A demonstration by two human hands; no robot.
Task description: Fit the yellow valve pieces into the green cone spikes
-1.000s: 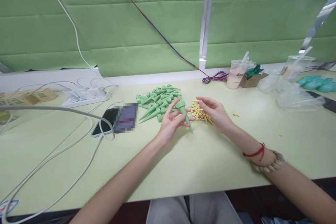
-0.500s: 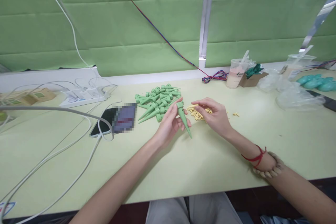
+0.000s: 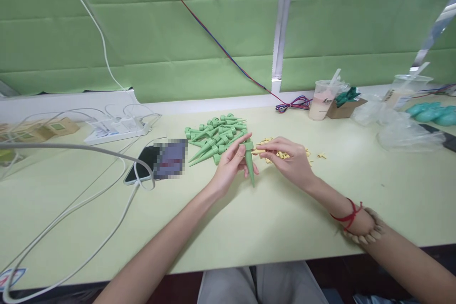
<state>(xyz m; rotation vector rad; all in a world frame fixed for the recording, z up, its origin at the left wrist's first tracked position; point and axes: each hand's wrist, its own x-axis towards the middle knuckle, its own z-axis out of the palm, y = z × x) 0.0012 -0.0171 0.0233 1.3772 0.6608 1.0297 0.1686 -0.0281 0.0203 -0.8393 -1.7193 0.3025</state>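
At the centre of the frame the left hand (image 3: 230,167) grips a green spike (image 3: 250,164), point down. The right hand (image 3: 288,159) pinches a small yellow peg (image 3: 259,151) at its head. Keeping the spike steady should help the peg go in straight. At upper right, a plastic cup (image 3: 322,100) holds a pale drink.

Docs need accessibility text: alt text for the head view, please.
A person's left hand holds a green spike point-down while the right hand brings a small yellow piece to its top. A pile of green spikes and scattered yellow pieces lie behind on a pale table.
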